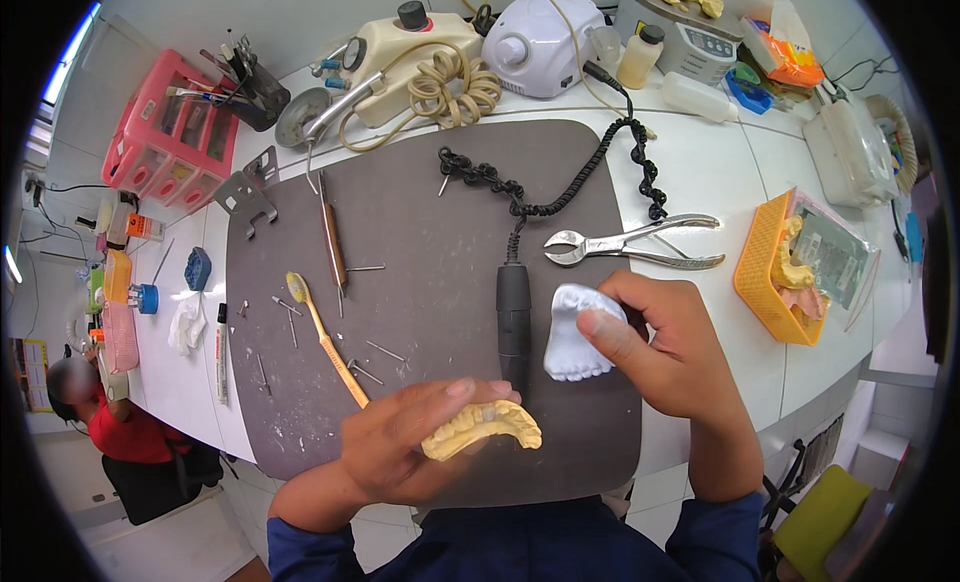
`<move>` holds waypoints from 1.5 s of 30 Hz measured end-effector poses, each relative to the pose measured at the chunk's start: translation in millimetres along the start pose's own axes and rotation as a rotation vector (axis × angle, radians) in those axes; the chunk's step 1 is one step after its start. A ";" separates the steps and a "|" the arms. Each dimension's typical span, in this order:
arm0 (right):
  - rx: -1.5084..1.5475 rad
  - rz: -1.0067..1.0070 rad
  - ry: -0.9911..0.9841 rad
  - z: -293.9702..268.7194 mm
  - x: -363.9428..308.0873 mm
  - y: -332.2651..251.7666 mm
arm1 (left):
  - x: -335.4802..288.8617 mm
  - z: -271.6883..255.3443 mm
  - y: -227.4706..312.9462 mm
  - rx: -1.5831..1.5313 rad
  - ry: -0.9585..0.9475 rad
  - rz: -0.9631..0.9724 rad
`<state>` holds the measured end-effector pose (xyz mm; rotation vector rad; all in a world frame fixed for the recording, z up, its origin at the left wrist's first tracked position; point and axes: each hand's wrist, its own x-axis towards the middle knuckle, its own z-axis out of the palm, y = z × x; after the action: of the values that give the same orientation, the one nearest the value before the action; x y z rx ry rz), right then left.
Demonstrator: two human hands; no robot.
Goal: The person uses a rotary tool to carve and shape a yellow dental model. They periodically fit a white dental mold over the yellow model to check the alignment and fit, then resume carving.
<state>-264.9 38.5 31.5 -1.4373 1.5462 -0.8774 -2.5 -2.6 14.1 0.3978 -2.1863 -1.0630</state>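
Observation:
My left hand is closed round a yellow dental cast, an arch with teeth, held over the front of the grey-brown mat. In my right hand is a pale bluish-white dental cast, gripped between thumb and fingers with its row of teeth toward me. Between the two casts lies a black handpiece on a coiled cord. Plaster cutters of bright metal rest just beyond my right hand. A yellow toothbrush lies beyond my left hand, its lower end hidden there.
Several small burs and white crumbs are scattered on the mat's left side, near a brown-handled tool. A yellow basket holding casts stands at right. Machines, including a white rounded unit, line the back. A person in red sits far left.

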 end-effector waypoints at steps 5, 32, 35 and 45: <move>-0.467 0.014 -0.222 -2.3 0.4 6.7 | -5.9 0.7 -1.7 -0.148 -0.001 -0.109; -0.769 -0.406 0.173 64.6 1.3 15.2 | -6.1 4.3 -15.9 -1.543 0.065 -0.551; -0.785 -0.389 0.187 68.5 1.7 16.0 | -5.8 4.4 -15.7 -1.526 0.077 -0.561; -0.512 -0.196 0.115 58.5 7.6 17.1 | -6.5 0.0 -14.7 -1.361 0.160 -0.637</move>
<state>-218.7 35.3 -8.9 -1.9566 1.8248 -0.7118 2.0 -8.4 -0.2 0.4741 -0.7766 -2.4090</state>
